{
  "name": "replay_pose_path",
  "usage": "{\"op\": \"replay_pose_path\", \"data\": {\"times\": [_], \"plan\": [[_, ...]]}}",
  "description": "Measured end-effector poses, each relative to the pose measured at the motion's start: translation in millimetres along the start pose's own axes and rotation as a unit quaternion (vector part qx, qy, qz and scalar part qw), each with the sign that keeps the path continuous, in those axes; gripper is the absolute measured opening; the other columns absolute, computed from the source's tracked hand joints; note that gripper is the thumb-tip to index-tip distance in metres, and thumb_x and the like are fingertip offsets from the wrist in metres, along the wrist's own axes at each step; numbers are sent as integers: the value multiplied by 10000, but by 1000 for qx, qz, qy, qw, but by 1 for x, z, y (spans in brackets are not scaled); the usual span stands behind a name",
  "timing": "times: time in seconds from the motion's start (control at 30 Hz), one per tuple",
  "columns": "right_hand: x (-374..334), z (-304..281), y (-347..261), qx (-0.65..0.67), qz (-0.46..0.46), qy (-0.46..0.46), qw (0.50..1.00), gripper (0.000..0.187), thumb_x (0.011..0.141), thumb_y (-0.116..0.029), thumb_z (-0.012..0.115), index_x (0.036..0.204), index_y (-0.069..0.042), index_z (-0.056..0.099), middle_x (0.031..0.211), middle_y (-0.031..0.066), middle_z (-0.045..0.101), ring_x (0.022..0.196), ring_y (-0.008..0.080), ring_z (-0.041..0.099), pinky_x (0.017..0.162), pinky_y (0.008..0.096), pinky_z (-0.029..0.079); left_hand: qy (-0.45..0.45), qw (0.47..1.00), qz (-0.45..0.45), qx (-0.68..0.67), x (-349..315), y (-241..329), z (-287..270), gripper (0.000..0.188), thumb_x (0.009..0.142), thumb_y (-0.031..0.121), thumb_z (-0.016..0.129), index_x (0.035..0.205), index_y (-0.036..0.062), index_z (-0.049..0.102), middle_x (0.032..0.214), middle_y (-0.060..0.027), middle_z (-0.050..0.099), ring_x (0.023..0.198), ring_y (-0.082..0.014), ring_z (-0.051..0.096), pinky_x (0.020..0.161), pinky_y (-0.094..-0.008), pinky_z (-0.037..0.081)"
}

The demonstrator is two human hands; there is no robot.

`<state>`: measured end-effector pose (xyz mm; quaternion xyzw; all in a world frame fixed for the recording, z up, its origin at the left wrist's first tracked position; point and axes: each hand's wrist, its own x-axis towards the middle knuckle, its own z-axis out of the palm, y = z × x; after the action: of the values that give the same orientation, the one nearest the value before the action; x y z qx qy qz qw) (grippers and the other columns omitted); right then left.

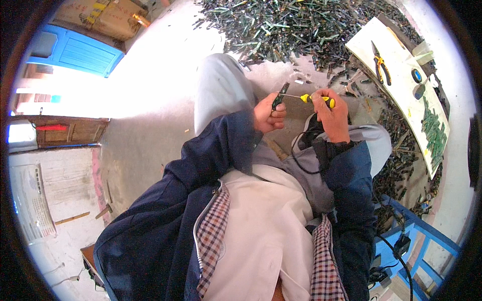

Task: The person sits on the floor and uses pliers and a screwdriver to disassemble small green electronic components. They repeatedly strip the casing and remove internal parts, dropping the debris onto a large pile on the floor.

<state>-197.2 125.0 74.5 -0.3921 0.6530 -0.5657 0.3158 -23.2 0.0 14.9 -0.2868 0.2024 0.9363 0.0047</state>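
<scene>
Head view: left hand [269,114] curled tight around a small dark green strip [279,97], held above the lap. Right hand [332,114] grips a yellow-handled screwdriver [315,99], its tip meeting that strip. Beyond the strip, a pile of green strips [296,25].

From my remote feed, hard daylight blew out the concrete floor [145,95] at upper left to white glare, the lap stayed shaded yet sharp, and the fisheye bent everything toward a black rim.
</scene>
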Motion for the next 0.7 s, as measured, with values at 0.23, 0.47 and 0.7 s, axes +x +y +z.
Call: {"op": "replay_pose_path", "data": {"times": [0.23,0.47,0.7], "plan": [[29,-9,-3,-135,-95,-34,986,192,777,-180,641,786,10,616,641,95,591,588,117,519,548,282,419,28,997,-67,-1,8,-11,-8,505,931,539,371,619,143,406,473,44,309,374,-110,246,440,-288,275],[45,-14,0,-156,-129,-114,972,178,729,-172,641,738,4,613,613,93,562,598,137,519,566,290,415,1,991,-126,46,15,-26,-28,522,932,558,366,623,142,427,476,33,346,389,-126,314,435,-304,293],[65,-13,2,-156,-118,-195,961,211,722,-190,628,708,17,590,593,68,526,591,115,480,555,288,386,-6,978,-192,79,17,-31,-30,539,927,580,356,626,141,442,455,23,366,376,-143,341,421,-324,314]]}}
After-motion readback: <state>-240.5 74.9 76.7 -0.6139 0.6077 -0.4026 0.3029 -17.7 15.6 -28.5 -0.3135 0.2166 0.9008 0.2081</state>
